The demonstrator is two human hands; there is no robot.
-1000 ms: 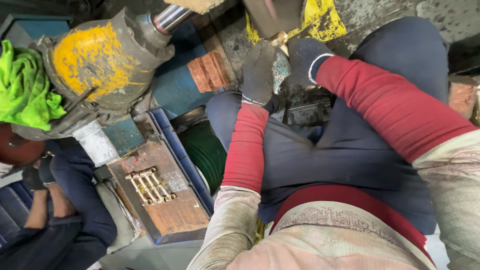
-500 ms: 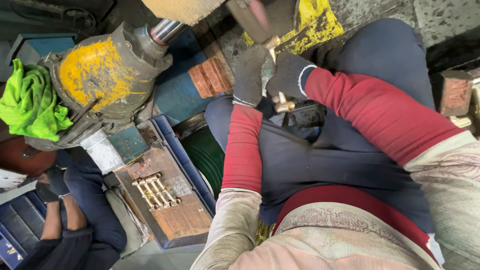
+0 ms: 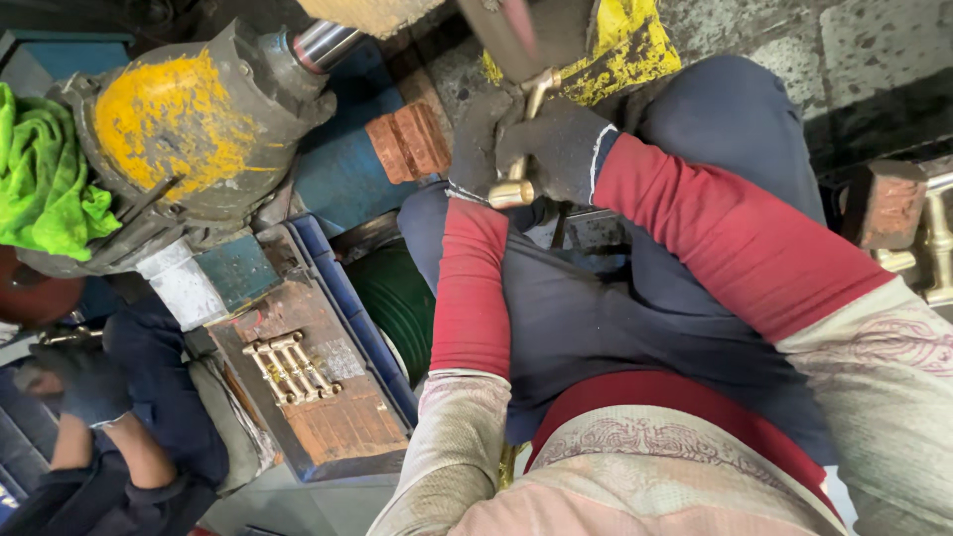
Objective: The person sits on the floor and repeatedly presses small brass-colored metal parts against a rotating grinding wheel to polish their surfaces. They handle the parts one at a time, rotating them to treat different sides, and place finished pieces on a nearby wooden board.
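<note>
Both gloved hands are closed tight around 1 brass fitting, the left hand on its near side and the right hand just beside it, touching it over the person's lap. The fitting's long axis runs up and away from the hands, its lower knob poking out beneath the gloves and its upper end meeting the grinding wheel directly above. The right hand sits slightly nearer the wheel, while more brass pieces lie well apart on a worn tray to the left.
</note>
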